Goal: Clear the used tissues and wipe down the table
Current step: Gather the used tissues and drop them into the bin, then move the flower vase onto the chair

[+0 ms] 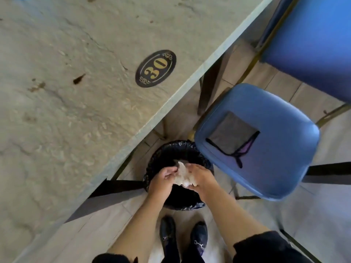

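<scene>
**Tissues going in the bin, table 30 not wiped yet**

Black sleeves and dark buckled shoes [183,242] are closest, planted right at the black-bagged round bin [157,160] tucked by the table's near edge. Both hands hang over its mouth: the left hand [163,179] and right hand [199,178] each have fingers curled into a crumpled white wad of used tissues [183,177], pinched between them, presumably so it drops straight in. To the left, the beige stone-look table [57,111] with its black oval "30" plaque [155,68] shows brown smears [37,87] and a dark streak. A folded grey cloth [230,133] lies on the blue plastic chair seat [275,168] at right, probably parked within reach for wiping next.
</scene>
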Demonstrator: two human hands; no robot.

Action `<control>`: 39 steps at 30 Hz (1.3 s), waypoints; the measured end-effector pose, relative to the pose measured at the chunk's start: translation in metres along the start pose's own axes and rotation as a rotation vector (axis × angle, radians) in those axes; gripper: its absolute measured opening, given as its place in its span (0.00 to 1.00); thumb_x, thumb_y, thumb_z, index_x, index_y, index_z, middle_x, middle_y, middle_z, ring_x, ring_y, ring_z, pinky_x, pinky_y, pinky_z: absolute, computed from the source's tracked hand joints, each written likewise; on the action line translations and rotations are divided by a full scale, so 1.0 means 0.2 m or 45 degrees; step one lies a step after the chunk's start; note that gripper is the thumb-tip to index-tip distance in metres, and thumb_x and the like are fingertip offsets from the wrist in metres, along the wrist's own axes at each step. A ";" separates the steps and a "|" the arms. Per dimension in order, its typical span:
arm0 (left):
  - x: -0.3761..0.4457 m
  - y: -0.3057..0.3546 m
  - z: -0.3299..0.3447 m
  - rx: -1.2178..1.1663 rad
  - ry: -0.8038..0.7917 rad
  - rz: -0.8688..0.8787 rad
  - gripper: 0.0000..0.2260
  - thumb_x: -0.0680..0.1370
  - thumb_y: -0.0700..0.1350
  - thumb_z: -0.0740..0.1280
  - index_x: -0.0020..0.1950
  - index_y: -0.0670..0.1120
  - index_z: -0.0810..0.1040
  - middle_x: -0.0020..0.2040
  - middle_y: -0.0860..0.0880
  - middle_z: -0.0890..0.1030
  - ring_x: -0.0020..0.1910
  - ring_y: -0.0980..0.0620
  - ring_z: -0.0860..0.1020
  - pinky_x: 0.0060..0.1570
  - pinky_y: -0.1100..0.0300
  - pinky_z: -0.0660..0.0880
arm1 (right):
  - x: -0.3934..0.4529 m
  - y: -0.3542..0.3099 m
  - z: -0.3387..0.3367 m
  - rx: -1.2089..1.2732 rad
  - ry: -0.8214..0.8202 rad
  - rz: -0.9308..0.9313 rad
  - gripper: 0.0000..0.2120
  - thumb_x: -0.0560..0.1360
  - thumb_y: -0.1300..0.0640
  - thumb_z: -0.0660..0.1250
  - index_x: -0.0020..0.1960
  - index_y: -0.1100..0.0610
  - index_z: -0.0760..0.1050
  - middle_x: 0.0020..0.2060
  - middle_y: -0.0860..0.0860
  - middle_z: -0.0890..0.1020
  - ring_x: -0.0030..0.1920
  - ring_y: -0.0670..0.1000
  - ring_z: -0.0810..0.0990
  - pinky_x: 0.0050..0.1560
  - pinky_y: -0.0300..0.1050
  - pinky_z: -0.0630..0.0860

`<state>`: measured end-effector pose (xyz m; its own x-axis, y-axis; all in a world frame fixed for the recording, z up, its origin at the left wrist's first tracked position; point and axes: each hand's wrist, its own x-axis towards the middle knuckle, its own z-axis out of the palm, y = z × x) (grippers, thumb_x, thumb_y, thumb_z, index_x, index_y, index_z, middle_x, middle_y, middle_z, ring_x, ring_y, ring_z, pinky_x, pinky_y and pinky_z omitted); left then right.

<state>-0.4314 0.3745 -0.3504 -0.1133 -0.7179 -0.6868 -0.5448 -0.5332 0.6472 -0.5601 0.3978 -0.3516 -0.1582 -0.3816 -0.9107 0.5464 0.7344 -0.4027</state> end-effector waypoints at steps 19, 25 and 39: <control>-0.02 0.49 0.06 0.057 -0.105 0.378 0.11 0.77 0.39 0.64 0.46 0.54 0.80 0.46 0.58 0.82 0.48 0.57 0.81 0.50 0.62 0.75 | -0.24 -0.28 -0.27 0.199 0.285 -0.464 0.13 0.80 0.64 0.58 0.49 0.53 0.80 0.49 0.53 0.83 0.47 0.50 0.81 0.47 0.43 0.78; 0.14 0.71 0.25 0.197 -0.090 0.490 0.09 0.78 0.40 0.64 0.50 0.51 0.82 0.46 0.58 0.82 0.47 0.61 0.78 0.44 0.72 0.71 | -0.11 -0.47 -0.46 -0.008 0.570 -0.595 0.13 0.78 0.61 0.60 0.47 0.46 0.80 0.47 0.51 0.84 0.37 0.56 0.78 0.48 0.53 0.79; 0.37 0.91 0.57 0.174 -0.086 0.440 0.13 0.78 0.37 0.62 0.55 0.51 0.80 0.51 0.57 0.81 0.49 0.64 0.77 0.43 0.75 0.70 | 0.10 -0.70 -0.59 -0.008 0.539 -0.608 0.13 0.78 0.61 0.60 0.52 0.47 0.79 0.46 0.41 0.82 0.43 0.45 0.78 0.47 0.44 0.77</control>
<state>-0.6341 0.2757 -0.3202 -0.3620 -0.8114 -0.4590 -0.5700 -0.1969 0.7977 -0.7365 0.3535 -0.3244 -0.6953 -0.4138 -0.5876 0.3306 0.5418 -0.7728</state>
